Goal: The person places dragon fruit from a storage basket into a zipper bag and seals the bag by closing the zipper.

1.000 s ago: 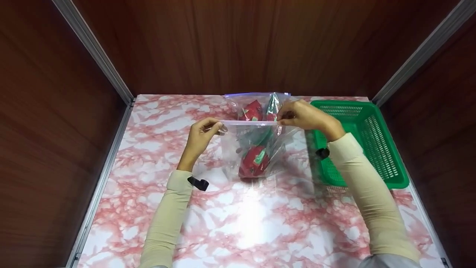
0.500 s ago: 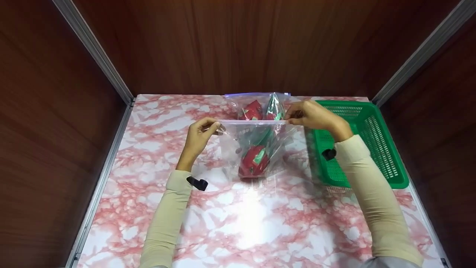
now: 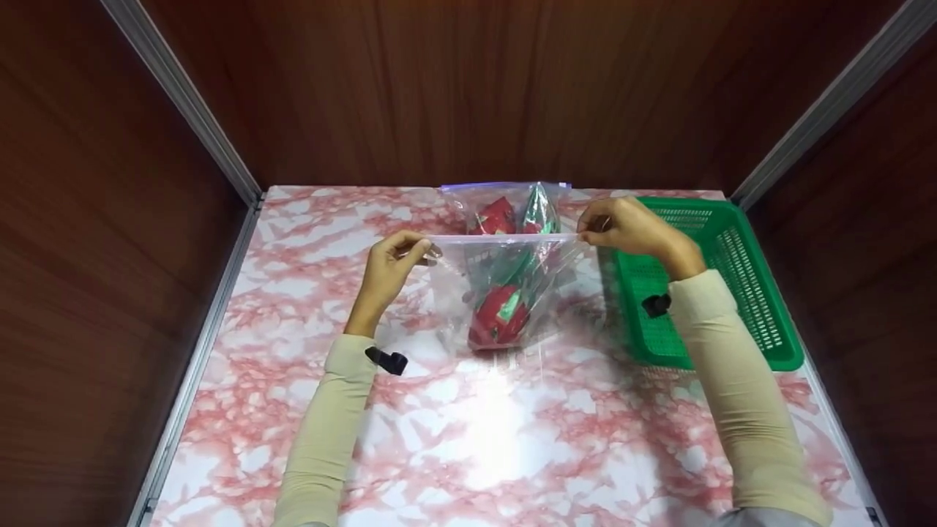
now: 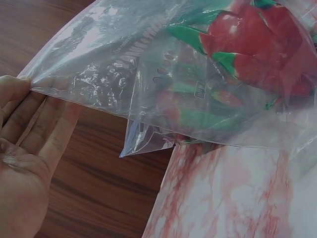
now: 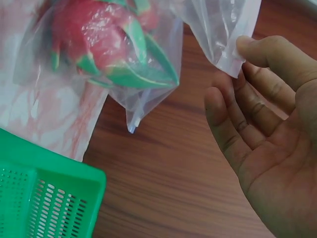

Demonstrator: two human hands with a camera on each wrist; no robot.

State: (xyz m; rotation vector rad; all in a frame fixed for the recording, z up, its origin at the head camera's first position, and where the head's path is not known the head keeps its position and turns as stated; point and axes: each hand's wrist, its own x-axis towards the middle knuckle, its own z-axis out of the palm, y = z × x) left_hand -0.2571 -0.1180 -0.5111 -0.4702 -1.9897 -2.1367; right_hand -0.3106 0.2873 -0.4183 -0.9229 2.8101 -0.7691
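A clear zip bag (image 3: 454, 293) hangs upright over the table, a red dragon fruit (image 3: 501, 318) with green tips low inside it. Thumb and fingers of my left hand (image 3: 389, 274) pinch its top left corner, seen close in the left wrist view. At the opposite top corner, the right hand (image 3: 631, 230) pinches the end of the pale zip strip (image 3: 505, 239). Between the hands the strip runs straight and looks pressed together. Behind stands a second zip bag (image 3: 505, 187) with a purple strip, holding dragon fruits (image 3: 496, 217); its lower part is hidden by the front bag.
A green plastic basket (image 3: 776, 307) with slotted walls sits at the right, partly under the right forearm. The marbled red and white table (image 3: 307, 410) is enclosed by dark wood panels (image 3: 468, 88) at the back and sides.
My right hand has slid rightward along the zip strip to the bag's right corner, uncovering more of the strip. The left hand has stayed nearly still at its corner.
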